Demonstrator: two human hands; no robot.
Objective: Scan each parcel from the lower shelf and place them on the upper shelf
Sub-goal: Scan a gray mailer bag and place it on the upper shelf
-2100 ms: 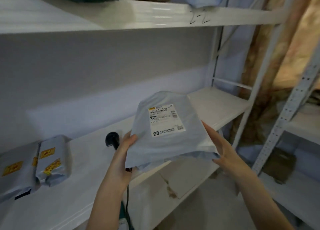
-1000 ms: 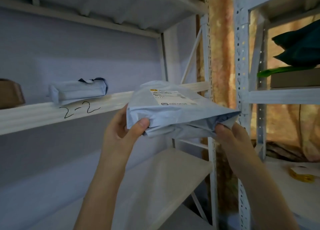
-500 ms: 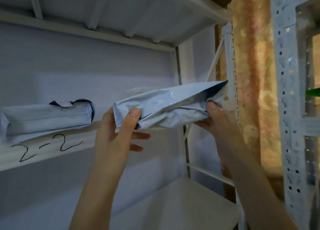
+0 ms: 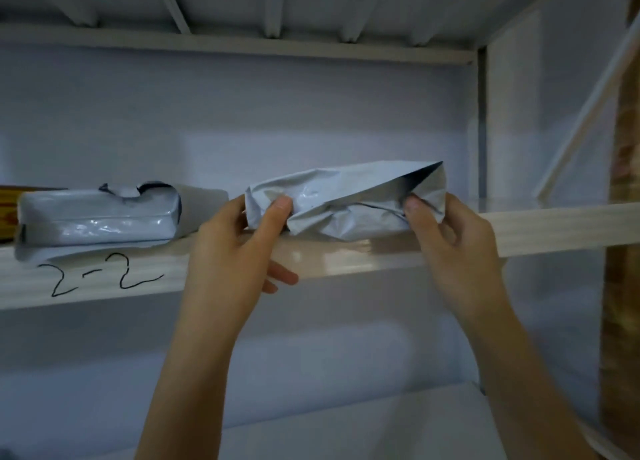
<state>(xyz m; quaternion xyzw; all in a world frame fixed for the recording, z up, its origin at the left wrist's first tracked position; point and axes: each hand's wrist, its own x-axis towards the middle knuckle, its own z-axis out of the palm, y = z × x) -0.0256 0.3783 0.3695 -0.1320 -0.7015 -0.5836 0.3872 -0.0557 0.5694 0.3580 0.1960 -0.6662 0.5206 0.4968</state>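
A grey plastic mailer parcel (image 4: pixel 349 203) lies on its side at the front edge of the upper shelf (image 4: pixel 540 227), which is marked "2-2". My left hand (image 4: pixel 239 248) grips the parcel's left end, thumb on its front face. My right hand (image 4: pixel 457 248) pinches its crumpled right end. The parcel's label is hidden from this angle. The lower shelf (image 4: pixel 398 421) shows only as a pale strip at the bottom.
Another grey mailer parcel (image 4: pixel 97 217) sits on the upper shelf to the left, with a brown box edge (image 4: pixel 7 210) behind it. A white upright post (image 4: pixel 481 124) stands at the right. Bare shelf board runs right of the held parcel.
Both hands have lifted the parcel from in front of the lower shelf up to the upper shelf, turning it edge-on. It now touches the shelf board beside the other parcel.
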